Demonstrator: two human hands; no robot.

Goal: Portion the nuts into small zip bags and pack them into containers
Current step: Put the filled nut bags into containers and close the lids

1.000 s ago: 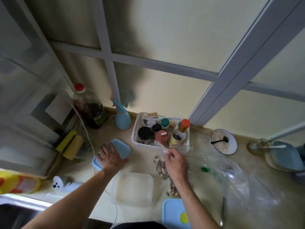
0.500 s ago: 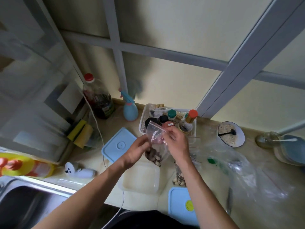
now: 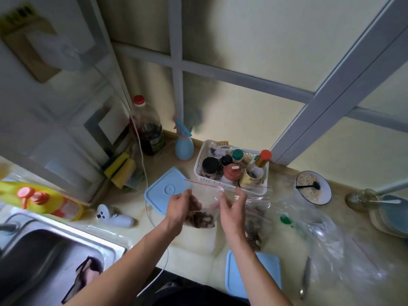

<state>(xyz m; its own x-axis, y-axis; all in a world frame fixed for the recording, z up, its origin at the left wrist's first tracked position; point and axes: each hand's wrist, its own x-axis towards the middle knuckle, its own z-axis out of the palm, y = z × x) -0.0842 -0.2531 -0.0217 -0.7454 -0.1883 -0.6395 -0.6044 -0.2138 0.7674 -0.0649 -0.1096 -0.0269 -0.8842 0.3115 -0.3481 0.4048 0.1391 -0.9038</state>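
A small clear zip bag point(image 3: 204, 196) with a red strip along its top hangs between my two hands, and nuts point(image 3: 202, 219) fill its bottom. My left hand point(image 3: 181, 205) grips the bag's left edge. My right hand point(image 3: 233, 206) pinches the right edge near the top. Below the bag an open translucent container point(image 3: 192, 259) stands on the counter. Its blue lid point(image 3: 164, 191) lies behind my left hand. More bagged nuts point(image 3: 254, 230) lie to the right of my right wrist, and a second blue lid point(image 3: 251, 272) lies at the front edge.
A white basket of jars point(image 3: 231, 171) stands just behind the bag. A large clear plastic bag point(image 3: 326, 239) and a spoon point(image 3: 305, 277) lie right. A bowl with a black spoon point(image 3: 313, 191) sits beyond. A blue spray bottle point(image 3: 184, 144), a dark bottle point(image 3: 148, 129) and the sink point(image 3: 44, 261) are left.
My left hand left the blue lid and joined my right hand on the zip bag. The bag rose off the counter and is now stretched wider between both hands.
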